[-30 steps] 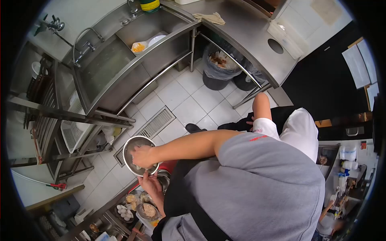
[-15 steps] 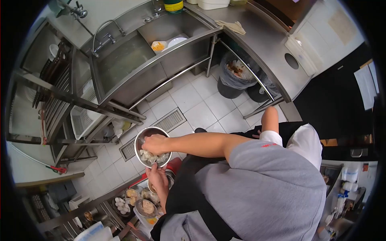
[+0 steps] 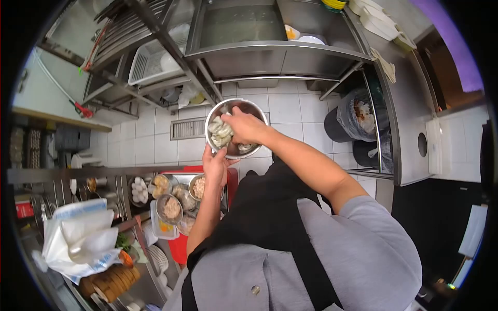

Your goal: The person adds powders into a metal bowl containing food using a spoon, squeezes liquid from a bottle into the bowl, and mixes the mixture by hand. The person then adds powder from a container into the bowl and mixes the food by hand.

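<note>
A round steel bowl (image 3: 253, 107) is held out in front of my body above the floor. At its near left rim my left hand (image 3: 216, 166) grips it, thumb over the edge and the fingers partly hidden underneath. Inside lie wet grey-white pieces (image 3: 220, 133) that look like raw peeled shrimp, mostly heaped at the left wall. My right hand (image 3: 244, 127) reaches into the bowl from the right, with its fingers curled against the heap; the fingertips are partly hidden.
Beyond the bowl is a steel sink (image 3: 238, 26) holding water, with a drying rack (image 3: 140, 62) to its left. Lined bins (image 3: 342, 119) stand under the right counter (image 3: 384, 98). At lower left are bowls of food (image 3: 170, 208), eggs (image 3: 140, 190) and a white plastic bag (image 3: 78, 238).
The view has swung left, so the sink now lies straight ahead and the food bowls show more fully. Both hands stay at the bowl, the right one still inside it.
</note>
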A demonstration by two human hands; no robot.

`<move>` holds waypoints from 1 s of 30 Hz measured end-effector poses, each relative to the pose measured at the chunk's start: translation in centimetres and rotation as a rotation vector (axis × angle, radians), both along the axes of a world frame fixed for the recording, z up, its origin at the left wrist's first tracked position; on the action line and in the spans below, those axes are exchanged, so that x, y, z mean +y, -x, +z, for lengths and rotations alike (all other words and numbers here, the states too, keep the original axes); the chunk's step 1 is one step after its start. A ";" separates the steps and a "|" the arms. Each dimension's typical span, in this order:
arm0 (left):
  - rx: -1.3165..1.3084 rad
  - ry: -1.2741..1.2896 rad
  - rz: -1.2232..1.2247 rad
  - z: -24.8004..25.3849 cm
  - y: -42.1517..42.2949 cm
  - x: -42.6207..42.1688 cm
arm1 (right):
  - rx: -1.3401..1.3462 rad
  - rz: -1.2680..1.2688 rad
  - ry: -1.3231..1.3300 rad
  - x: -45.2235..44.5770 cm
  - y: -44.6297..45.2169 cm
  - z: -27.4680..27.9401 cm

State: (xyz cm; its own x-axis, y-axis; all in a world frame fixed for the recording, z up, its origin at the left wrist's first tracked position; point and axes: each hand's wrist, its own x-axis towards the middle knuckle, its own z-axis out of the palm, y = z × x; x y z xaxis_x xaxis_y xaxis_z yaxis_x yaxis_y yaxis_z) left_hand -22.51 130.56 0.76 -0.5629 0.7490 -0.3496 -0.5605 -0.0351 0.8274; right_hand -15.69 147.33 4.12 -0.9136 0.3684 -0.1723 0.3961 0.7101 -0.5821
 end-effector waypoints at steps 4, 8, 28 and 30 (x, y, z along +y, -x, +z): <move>-0.028 0.082 -0.020 0.7 0.1 0.7 | -0.008 -0.002 -0.126 0.3 0.5 0.4; -0.093 0.073 0.028 0.1 0.7 0.8 | 0.090 0.283 -0.078 0.5 0.3 0.6; -0.152 0.025 0.768 -1.9 -0.4 3.8 | 0.112 1.001 -0.014 1.9 13.2 2.4; -0.182 -0.042 0.891 -1.1 -1.3 4.4 | 0.028 1.122 -0.003 2.7 13.9 4.8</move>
State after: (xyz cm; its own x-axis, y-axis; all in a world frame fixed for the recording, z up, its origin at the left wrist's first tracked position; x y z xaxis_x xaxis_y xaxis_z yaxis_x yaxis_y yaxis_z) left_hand -21.21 134.92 -0.33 -0.8780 0.0775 -0.4723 -0.4337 -0.5461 0.7167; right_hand -29.56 150.00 8.88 -0.7321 -0.6652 -0.1468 -0.4818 0.6580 -0.5788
